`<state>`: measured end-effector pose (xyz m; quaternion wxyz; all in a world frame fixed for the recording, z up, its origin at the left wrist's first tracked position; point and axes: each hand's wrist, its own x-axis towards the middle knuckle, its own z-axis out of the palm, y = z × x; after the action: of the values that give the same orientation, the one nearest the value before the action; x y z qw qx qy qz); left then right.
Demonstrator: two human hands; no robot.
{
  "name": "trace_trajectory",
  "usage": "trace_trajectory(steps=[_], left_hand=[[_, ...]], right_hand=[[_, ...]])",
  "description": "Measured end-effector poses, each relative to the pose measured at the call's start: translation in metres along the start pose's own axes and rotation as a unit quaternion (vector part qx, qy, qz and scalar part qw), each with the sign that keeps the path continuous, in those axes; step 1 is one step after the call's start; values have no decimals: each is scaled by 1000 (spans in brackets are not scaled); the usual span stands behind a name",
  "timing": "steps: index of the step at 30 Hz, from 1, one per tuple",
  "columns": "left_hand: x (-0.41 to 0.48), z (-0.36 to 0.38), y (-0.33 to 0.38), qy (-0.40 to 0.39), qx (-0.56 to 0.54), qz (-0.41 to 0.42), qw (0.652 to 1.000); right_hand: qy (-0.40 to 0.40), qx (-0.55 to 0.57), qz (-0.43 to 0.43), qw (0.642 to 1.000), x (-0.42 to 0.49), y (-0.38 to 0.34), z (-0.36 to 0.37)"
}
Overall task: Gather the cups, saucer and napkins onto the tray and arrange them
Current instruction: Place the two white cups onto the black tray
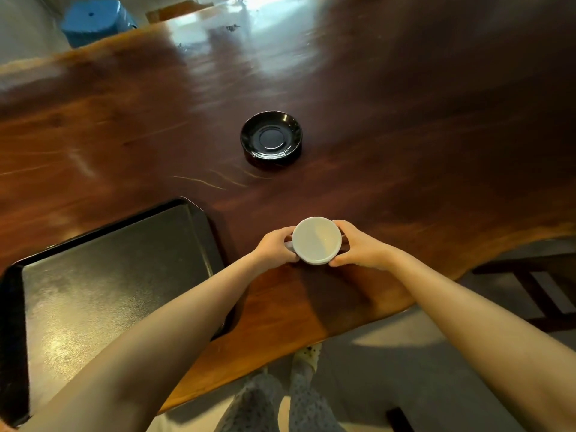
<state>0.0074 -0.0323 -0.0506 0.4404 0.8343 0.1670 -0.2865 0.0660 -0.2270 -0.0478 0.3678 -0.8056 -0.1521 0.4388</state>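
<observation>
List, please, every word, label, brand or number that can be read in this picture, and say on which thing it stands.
None: no text can be read.
White cup: no print shows.
Black saucer: plain.
Black tray: plain.
Blue stool: blurred, no label shows.

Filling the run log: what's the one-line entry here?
hands: left, right on white cup | tray: bare | saucer: on table

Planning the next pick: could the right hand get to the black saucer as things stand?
Probably yes: bare table lies between right hand and saucer, but it must first release the white cup.
</observation>
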Motion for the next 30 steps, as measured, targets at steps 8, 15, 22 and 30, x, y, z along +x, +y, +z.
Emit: trace_trajectory(steps=[8,15,22,30], left_hand=[[-14,-27,4,30,-49,8,998],[-42,-56,3,97,-133,15,986],[-89,-98,-25,175,-211,17,962],[-158,-154,-85,256,-251,30,933]], right_hand=[[-2,-14,-29,999,5,-36,-12],[-29,-35,-81,996,12,-83,-15],[-82,-55,-137,986,25,-150,12],[-137,-85,-192,968,44,-235,76]])
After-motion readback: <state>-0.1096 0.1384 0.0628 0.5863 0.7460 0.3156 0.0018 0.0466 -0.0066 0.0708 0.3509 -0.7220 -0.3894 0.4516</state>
